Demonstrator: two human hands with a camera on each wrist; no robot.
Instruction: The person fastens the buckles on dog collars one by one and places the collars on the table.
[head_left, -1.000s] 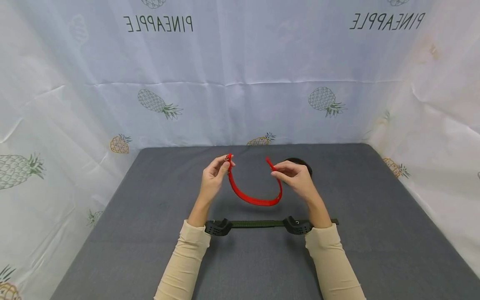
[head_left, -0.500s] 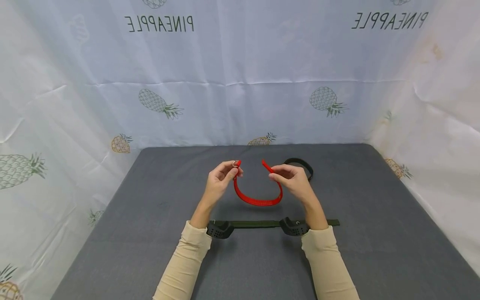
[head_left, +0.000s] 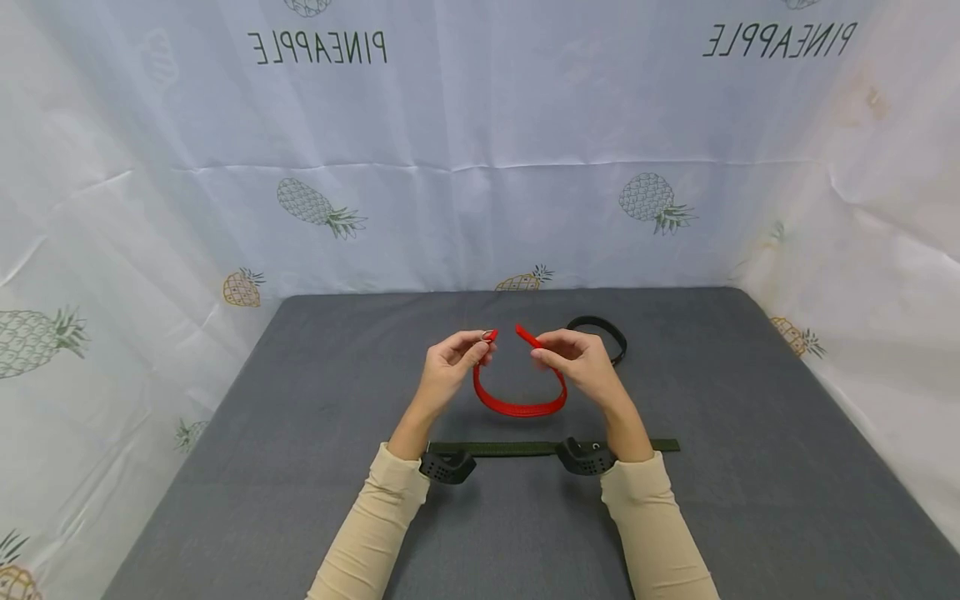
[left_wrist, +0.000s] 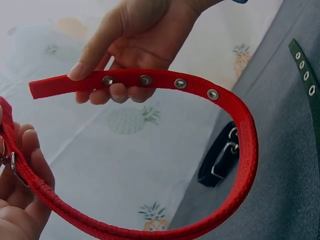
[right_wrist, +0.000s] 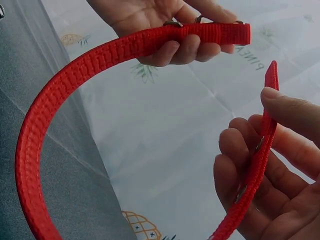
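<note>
A red collar (head_left: 521, 410) hangs in a U above the table between both hands, its two ends apart. My left hand (head_left: 448, 367) pinches the buckle end, where a metal ring and buckle (left_wrist: 18, 170) show in the left wrist view. My right hand (head_left: 585, 362) pinches the other end between thumb and fingers. That strap end (left_wrist: 55, 89) has several metal eyelets and sticks out past the thumb. In the right wrist view the buckle end (right_wrist: 235, 34) lies across the left fingers, the buckle partly hidden behind the strap.
A dark green collar (head_left: 517, 448) lies straight across the grey table (head_left: 300, 500), below both wrists. Behind my right hand a black collar (head_left: 609, 327) lies looped. A pineapple-print curtain (head_left: 480, 225) stands around the back and sides.
My left hand has moved right and slightly down, and my right hand a little left. The collar's two ends are closer together, and more of the black collar shows.
</note>
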